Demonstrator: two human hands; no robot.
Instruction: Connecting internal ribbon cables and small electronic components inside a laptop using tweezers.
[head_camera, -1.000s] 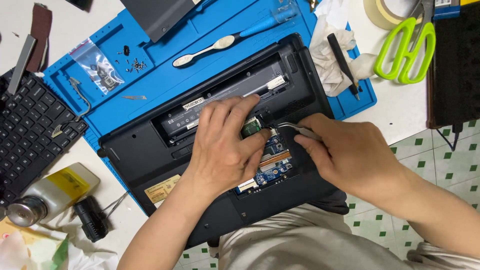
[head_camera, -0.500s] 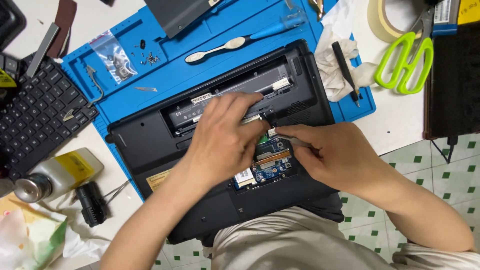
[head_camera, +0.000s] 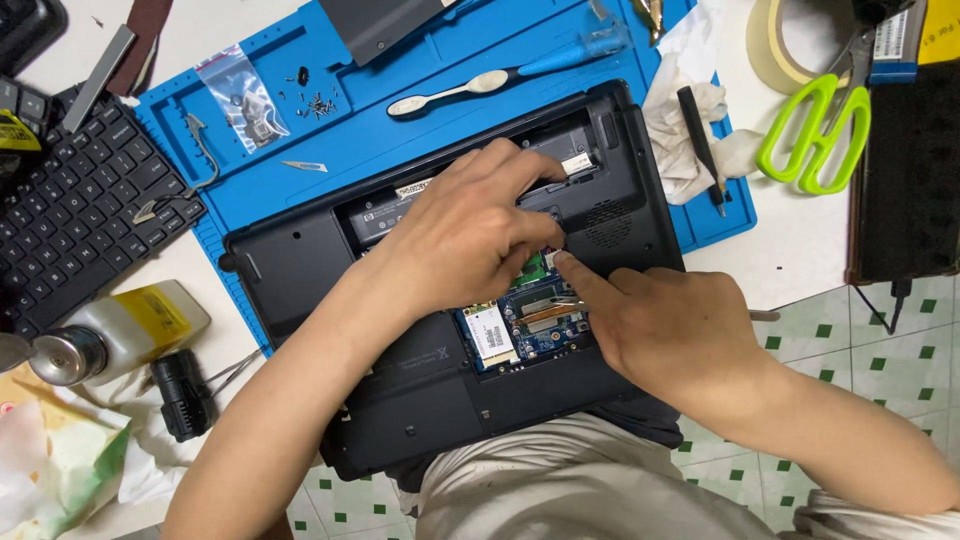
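While the black laptop (head_camera: 420, 400) lay upside down, partly on the blue mat (head_camera: 250, 190) and partly on the person's lap, its open bay showed a blue circuit board (head_camera: 530, 325). The left hand (head_camera: 460, 235) curled over the bay, fingertips pressed into it. The right hand (head_camera: 680, 330) pointed its index finger at the board's top edge. Green scissors (head_camera: 815, 135) lay well apart on the right

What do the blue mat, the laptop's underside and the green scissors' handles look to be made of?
Mat: probably silicone or soft rubber; matte blue with moulded compartments and ridges.
Laptop: apparently hard plastic, matte black with a faint sheen, moulded vents and screw recesses; both hands work at its opened bay.
Scissors: handles look like smooth, glossy lime-green plastic; the blades seem metal, though largely out of view.
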